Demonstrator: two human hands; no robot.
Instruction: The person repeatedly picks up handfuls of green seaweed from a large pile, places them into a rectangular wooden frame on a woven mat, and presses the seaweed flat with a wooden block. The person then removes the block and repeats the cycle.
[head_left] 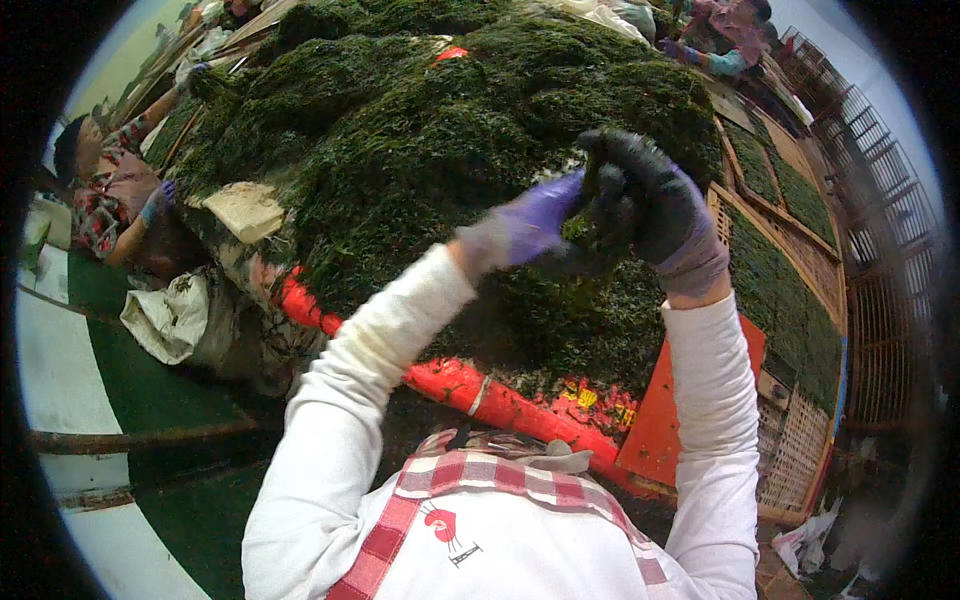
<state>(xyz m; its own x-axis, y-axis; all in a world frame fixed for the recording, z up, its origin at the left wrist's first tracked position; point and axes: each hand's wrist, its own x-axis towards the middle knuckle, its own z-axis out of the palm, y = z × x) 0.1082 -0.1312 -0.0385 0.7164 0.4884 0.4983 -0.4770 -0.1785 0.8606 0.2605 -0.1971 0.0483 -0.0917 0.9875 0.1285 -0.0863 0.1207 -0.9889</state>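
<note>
A big heap of dark green, stringy seaweed (400, 150) fills the table in front of me. Above its near right part, my two gloved hands meet. My right hand (660, 205), in a blackened purple glove, has its fingers curled around a clump of seaweed (603, 240). Facing it from the left is my left hand (525, 222) in a purple glove, slightly smeared by motion. Its fingers are closed at the edge of the same clump, and their tips are partly hidden.
A red padded edge (500, 405) runs along my side of the heap, with a red board (665, 410) beside my right forearm. Seaweed-covered drying frames (780, 270) lie to the right. One person (110, 195) works at the left, another (730, 40) at the far right. A white sack (165, 320) hangs left.
</note>
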